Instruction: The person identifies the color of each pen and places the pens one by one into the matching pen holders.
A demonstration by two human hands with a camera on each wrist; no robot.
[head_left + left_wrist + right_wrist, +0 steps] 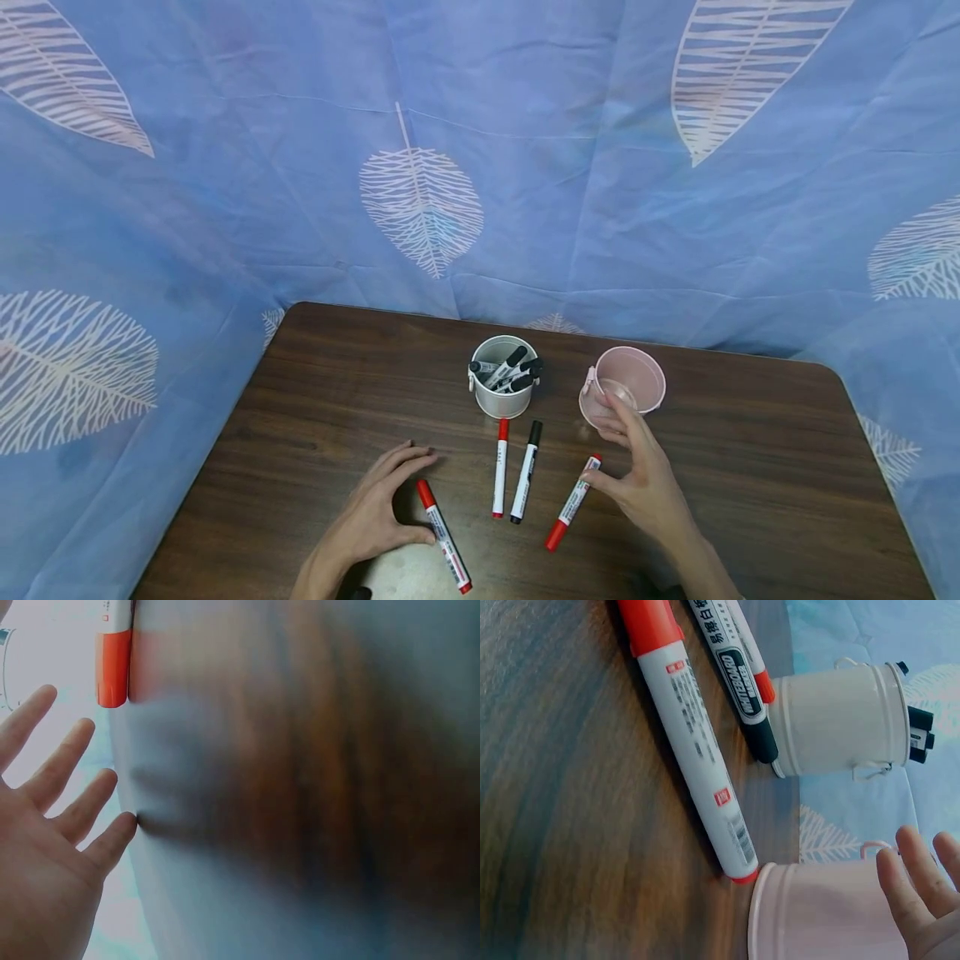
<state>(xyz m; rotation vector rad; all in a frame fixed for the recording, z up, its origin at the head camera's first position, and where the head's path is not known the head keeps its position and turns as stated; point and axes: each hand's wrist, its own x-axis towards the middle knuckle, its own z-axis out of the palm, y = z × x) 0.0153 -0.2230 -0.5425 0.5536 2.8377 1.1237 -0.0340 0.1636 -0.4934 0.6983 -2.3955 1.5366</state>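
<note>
On the dark table, my left hand (375,510) is spread beside a red-capped whiteboard marker (447,542), its thumb tip close to the barrel. Splayed fingers (71,769) show in the left wrist view, with nothing between them. My right hand (651,487) reaches in front of a small pink bucket (825,915), fingers overlapping its near side in the head view. By that hand's thumb lies another red marker (573,504), cap toward the table's front. The right wrist view shows the fingers (911,892) apart and extended across the bucket.
A white bucket (504,404) holding several black-capped markers stands left of the pink one. Just in front of it lie a red-capped marker (500,475) and a black-capped marker (526,479), side by side. Blue leaf-patterned cloth (525,208) hangs behind the table (772,467).
</note>
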